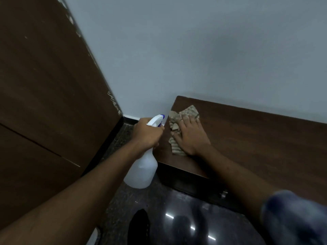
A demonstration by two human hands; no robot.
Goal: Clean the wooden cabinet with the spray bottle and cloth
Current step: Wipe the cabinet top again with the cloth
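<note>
Left hand (147, 134) was clenched round the neck of the translucent white plastic spray bottle (143, 168), held off the dark wooden cabinet (256, 138) beside its left edge, right hand (192, 137) spread flat, pressing the crumpled beige patterned cloth (184, 119) near the back-left corner.

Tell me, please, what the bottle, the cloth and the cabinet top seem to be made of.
Bottle: probably translucent white plastic, matte and cloudy, with a white and blue sprayer.
Cloth: a soft woven fabric, beige with a striped pattern; it creases under the right hand.
Cabinet top: dark brown wood or wood-look laminate, with fine grain lines and a dull sheen.
</note>
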